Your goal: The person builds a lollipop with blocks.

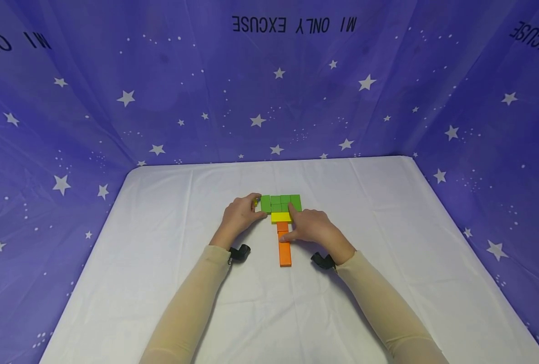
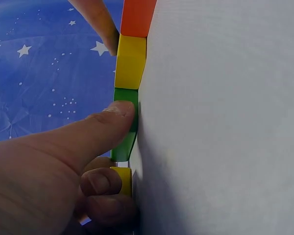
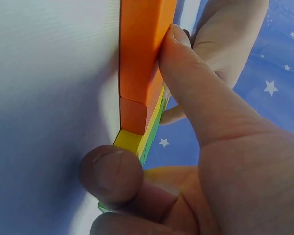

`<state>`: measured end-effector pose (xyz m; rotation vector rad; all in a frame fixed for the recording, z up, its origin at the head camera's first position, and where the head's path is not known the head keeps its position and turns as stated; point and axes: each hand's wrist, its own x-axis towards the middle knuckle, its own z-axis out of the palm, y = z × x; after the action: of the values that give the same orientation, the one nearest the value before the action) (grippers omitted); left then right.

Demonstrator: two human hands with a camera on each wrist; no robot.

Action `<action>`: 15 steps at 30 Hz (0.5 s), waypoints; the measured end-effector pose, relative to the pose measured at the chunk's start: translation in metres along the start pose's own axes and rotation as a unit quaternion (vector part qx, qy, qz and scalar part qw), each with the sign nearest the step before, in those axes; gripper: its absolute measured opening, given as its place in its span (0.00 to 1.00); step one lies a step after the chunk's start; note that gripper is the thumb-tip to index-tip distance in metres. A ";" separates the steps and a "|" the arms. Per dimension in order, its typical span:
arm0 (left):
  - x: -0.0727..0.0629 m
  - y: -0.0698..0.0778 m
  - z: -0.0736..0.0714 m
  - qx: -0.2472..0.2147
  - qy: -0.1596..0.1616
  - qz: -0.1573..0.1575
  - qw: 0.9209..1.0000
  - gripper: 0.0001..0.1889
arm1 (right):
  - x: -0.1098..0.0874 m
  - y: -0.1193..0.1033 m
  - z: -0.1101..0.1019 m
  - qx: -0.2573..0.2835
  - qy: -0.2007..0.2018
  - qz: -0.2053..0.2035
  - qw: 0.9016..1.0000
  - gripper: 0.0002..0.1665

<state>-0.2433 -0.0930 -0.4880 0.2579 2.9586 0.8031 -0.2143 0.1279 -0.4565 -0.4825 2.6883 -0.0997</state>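
Note:
Green blocks [image 1: 276, 199] lie flat in a rectangle at the table's middle, above a yellow block [image 1: 278, 218], a short orange block [image 1: 281, 226] and a long orange block [image 1: 285, 256] in a column. My left hand [image 1: 240, 211] pinches the leftmost green block [image 1: 265, 203], thumb on its near end and index finger at its far end. A small yellow block [image 2: 127, 180] sits by its curled fingers, partly hidden. My right hand [image 1: 312, 224] lies across the right side, index fingertip on the green blocks, thumb resting on the long orange block.
A white cloth [image 1: 160, 283] covers the table. Purple star-printed curtains [image 1: 233, 91] with black lettering rise behind it and at both sides. Dark wrist cameras [image 1: 239, 253] are strapped at both wrists.

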 end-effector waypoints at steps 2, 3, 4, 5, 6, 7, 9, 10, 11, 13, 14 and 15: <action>-0.001 0.000 0.000 0.000 0.000 0.002 1.000 0.34 | 0.000 0.000 0.000 0.000 -0.002 0.001 1.000 0.72; -0.001 0.000 -0.001 -0.001 -0.001 0.003 1.000 0.34 | 0.000 0.000 0.000 0.000 -0.002 0.000 1.000 0.72; -0.001 0.000 -0.001 -0.001 -0.002 0.004 1.000 0.34 | 0.000 0.000 -0.001 -0.001 -0.003 0.000 1.000 0.72; -0.001 0.000 -0.002 -0.003 -0.003 0.005 1.000 0.34 | 0.000 0.000 -0.001 -0.001 -0.004 0.000 1.000 0.72; -0.002 0.001 -0.002 -0.005 -0.003 0.006 1.000 0.34 | 0.000 0.000 -0.001 -0.001 -0.004 -0.001 1.000 0.72; -0.002 0.001 -0.002 -0.007 -0.004 0.007 1.000 0.34 | 0.000 0.000 -0.001 -0.002 -0.003 -0.001 1.000 0.72; -0.002 0.001 -0.003 -0.011 -0.004 0.009 1.000 0.34 | 0.000 0.000 -0.001 -0.003 -0.001 -0.003 1.000 0.73; -0.003 0.001 -0.003 -0.013 -0.003 0.009 1.000 0.34 | -0.001 0.000 -0.001 -0.004 -0.001 -0.004 1.000 0.73; -0.003 0.001 -0.003 -0.015 -0.003 0.010 1.000 0.34 | -0.001 0.000 -0.001 -0.004 0.001 -0.005 1.000 0.73; -0.003 0.001 -0.003 -0.015 -0.004 0.009 1.000 0.34 | -0.001 0.000 -0.001 -0.004 0.002 -0.006 1.000 0.73; -0.003 0.001 -0.003 -0.015 -0.006 0.008 1.000 0.34 | -0.001 0.000 -0.001 -0.003 0.001 -0.006 1.000 0.73; -0.004 0.001 -0.003 -0.015 -0.007 0.007 1.000 0.34 | -0.001 0.000 -0.001 -0.002 0.001 -0.006 1.000 0.73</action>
<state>-0.2399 -0.0940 -0.4848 0.2808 2.9315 0.8441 -0.2138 0.1285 -0.4555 -0.5000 2.6875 -0.0978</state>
